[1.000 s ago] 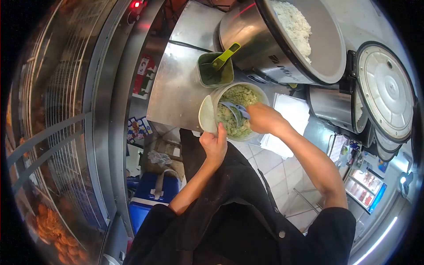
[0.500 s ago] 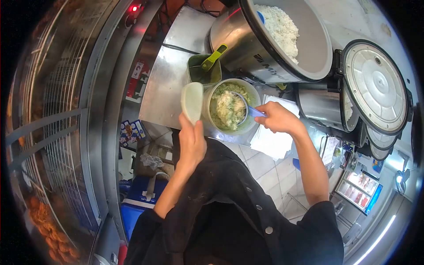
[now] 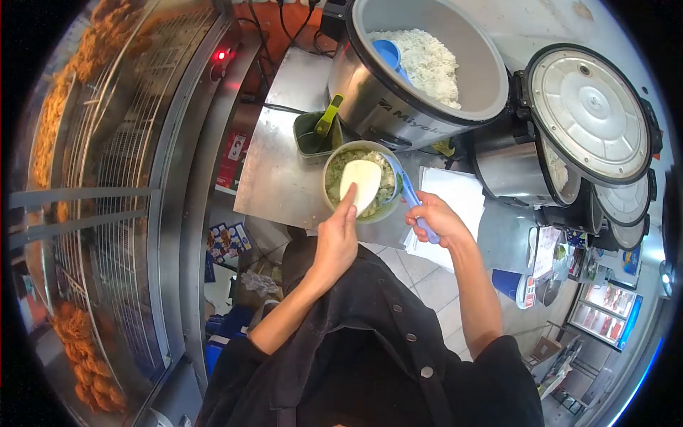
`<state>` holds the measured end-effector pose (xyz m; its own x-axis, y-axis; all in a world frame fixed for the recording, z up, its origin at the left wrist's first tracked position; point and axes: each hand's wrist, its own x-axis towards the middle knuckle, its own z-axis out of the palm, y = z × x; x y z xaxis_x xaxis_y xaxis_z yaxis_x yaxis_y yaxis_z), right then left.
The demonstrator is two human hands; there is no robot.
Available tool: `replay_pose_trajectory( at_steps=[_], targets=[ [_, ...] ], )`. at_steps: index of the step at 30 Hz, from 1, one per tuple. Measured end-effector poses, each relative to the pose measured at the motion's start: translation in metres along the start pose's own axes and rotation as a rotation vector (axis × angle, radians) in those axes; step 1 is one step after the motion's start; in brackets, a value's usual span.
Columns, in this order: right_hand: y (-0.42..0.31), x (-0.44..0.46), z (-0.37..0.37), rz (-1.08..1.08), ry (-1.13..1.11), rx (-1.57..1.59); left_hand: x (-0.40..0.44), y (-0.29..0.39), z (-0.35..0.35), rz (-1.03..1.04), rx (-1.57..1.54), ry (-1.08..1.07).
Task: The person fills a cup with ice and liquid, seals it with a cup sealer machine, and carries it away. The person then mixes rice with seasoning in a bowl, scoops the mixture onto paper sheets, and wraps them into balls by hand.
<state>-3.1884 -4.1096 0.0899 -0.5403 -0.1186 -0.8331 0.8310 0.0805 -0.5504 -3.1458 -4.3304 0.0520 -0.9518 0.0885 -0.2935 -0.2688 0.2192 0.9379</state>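
Observation:
A round tub point(image 3: 331, 165) with a green and white rice-like mix stands on the steel table. My left hand point(image 3: 337, 242) is closed on a pale flat paddle point(image 3: 361, 183), whose blade lies over the tub's opening. In my right hand point(image 3: 440, 219) is the handle of a blue-purple scoop point(image 3: 416, 204); its head is at the tub's right side, with some mix in it and partly hidden by the paddle. Just behind the tub sits a square container point(image 3: 307, 135) with a green-handled spoon point(image 3: 329, 117) in it.
A large open cooker point(image 3: 384, 107) of white rice, holding a blue scoop point(image 3: 388, 54), stands behind. Another cooker point(image 3: 509, 167) and a round lid point(image 3: 590, 114) are at the right. White papers point(image 3: 455, 192) lie beside the tub. A display case point(image 3: 99, 213) with fried food fills the left.
The paddle has moved from beside the tub to over it, against the scoop. The scoop has tilted at the tub's right side. The view has shifted, showing the blue scoop in the cooker more fully.

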Motion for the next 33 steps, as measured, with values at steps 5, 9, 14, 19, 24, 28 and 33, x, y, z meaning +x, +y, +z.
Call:
replay_pose_trajectory(
  at_steps=[5,9,14,19,24,28,33],
  targets=[
    [0.009,-0.011,0.025,0.006,0.045,0.11,0.011,-0.005,0.023,0.044,-0.061,-0.029],
    [0.006,-0.015,0.041,-0.019,0.082,0.051,0.017,-0.006,0.023,-0.029,-0.117,-0.107],
    [0.008,-0.012,0.037,-0.018,0.129,0.092,0.023,0.01,-0.001,-0.289,-0.365,-0.342],
    [0.011,-0.016,0.03,0.026,0.058,0.192,0.008,0.019,-0.015,-0.231,-0.331,-0.141],
    [0.016,-0.018,0.04,0.03,0.03,0.257,0.03,0.01,-0.005,-0.244,-0.3,-0.232],
    [0.023,-0.011,0.047,-0.006,0.079,0.248,0.028,0.013,-0.001,-0.23,-0.213,-0.325],
    [0.023,-0.005,0.061,-0.073,0.124,0.272,0.027,0.022,-0.001,-0.244,-0.169,-0.32]
  ],
)
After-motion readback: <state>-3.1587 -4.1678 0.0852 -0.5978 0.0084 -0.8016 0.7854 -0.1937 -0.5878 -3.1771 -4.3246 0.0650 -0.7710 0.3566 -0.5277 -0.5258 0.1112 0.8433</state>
